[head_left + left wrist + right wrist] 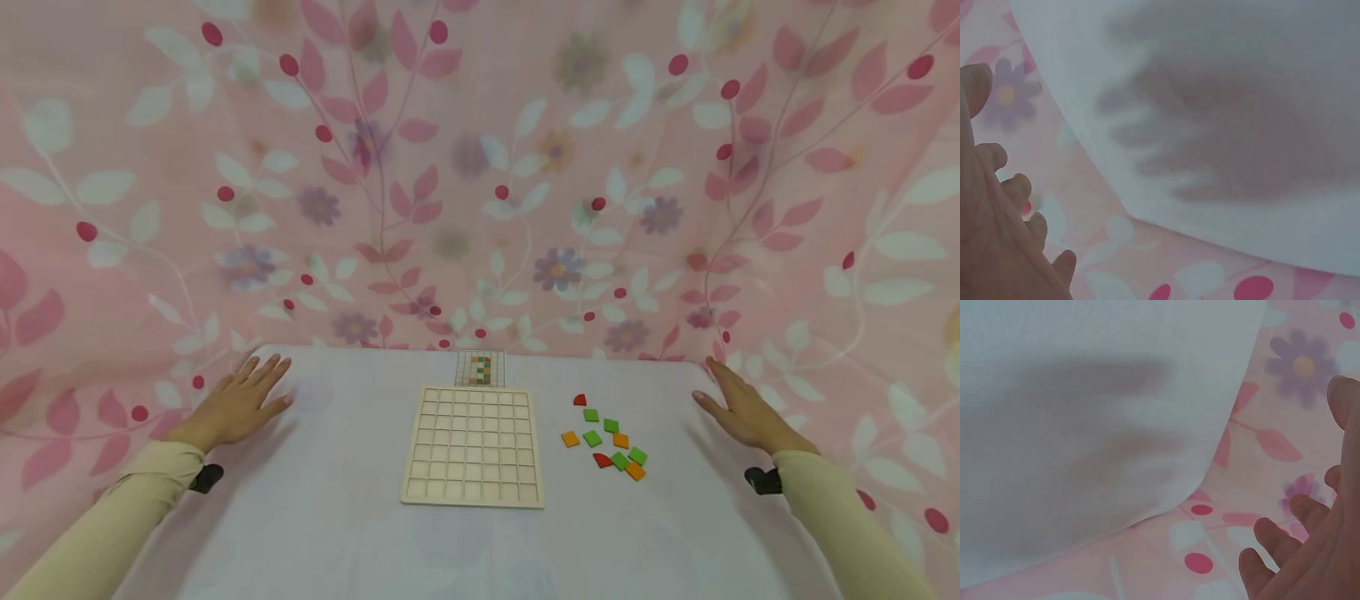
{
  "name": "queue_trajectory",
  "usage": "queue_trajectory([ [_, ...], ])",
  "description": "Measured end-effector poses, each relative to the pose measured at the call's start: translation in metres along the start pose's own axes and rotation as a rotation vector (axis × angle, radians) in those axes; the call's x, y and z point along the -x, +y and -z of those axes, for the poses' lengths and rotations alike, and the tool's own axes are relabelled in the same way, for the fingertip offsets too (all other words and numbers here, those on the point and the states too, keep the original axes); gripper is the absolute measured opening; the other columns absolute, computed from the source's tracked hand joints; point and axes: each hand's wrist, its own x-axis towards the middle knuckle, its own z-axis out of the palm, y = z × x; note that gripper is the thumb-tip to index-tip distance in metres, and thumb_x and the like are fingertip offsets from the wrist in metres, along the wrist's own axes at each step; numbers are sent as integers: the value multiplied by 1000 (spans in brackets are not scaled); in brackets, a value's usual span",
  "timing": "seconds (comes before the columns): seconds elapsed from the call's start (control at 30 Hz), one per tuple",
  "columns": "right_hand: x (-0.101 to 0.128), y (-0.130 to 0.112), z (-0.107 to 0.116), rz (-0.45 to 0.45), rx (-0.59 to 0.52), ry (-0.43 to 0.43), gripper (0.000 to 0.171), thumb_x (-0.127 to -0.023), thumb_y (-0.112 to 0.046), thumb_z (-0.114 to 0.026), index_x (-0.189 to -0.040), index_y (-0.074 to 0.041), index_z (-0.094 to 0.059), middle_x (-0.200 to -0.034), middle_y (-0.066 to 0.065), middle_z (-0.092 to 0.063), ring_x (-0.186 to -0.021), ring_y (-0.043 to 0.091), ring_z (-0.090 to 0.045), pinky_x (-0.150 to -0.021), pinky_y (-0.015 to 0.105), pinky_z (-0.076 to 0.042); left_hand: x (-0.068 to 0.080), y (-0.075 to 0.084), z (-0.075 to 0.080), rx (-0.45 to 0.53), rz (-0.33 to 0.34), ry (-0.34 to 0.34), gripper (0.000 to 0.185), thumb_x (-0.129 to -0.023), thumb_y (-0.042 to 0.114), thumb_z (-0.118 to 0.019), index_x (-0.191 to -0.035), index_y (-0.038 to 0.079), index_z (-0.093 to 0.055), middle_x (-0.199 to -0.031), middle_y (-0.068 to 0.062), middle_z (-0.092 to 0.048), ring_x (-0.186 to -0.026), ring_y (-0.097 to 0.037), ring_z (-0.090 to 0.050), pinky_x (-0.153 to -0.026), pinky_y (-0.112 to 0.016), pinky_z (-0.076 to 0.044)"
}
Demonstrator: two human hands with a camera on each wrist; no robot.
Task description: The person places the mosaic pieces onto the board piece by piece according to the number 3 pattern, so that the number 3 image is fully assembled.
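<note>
My left hand (238, 402) is held over the far left part of the white table (330, 533), fingers spread and nothing in them. Over the right edge, my right hand (746, 410) hovers with its fingers extended, also holding nothing. Between them lies a cream square grid board (473, 503) whose square cells hold no pieces. To its right are scattered small tiles: green squares (592, 438), orange squares (621, 441) and red quarter-round pieces (580, 400). Both wrist views show the palms (997, 231) (1316, 550) above the cloth, with hand shadows on it.
Behind the board lies a small card (481, 369) printed with a grid and a coloured pattern. A pink floral curtain (480, 167) rises beyond the table's back edge and on both sides. Each wrist carries a black band (763, 481).
</note>
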Motion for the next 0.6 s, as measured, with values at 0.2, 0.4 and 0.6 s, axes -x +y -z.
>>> queue_trajectory([
  [0.2, -8, -3, -3, -36, 36, -39, 81, -103, -45, -45, -160, -8, 0, -164, 25, -5, -145, 54, -8, -107, 76, -10, -10, 17, -1, -25, -14, -51, 74, -102, 51, -45, -157, 7, -24, -161, -23, -20, -147, -51, -11, -110, -73, -11],
  [0.4, -13, -4, -6, -46, 71, -64, 81, -103, -46, -45, -159, -6, -3, -162, 28, -7, -144, 55, -10, -107, 76, -12, -22, 17, -24, 8, -68, -17, 74, -101, 54, -45, -159, 13, -23, -162, -20, -21, -148, -48, -9, -109, -73, -11],
  [0.6, -26, -4, -23, -52, 102, -94, 81, -102, -47, -48, -158, -3, -11, -159, 32, -16, -141, 57, -17, -106, 76, -15, -35, 42, -34, -19, -86, -50, 75, -100, 57, -44, -158, 13, -26, -162, -17, -23, -148, -47, -13, -112, -70, -14],
])
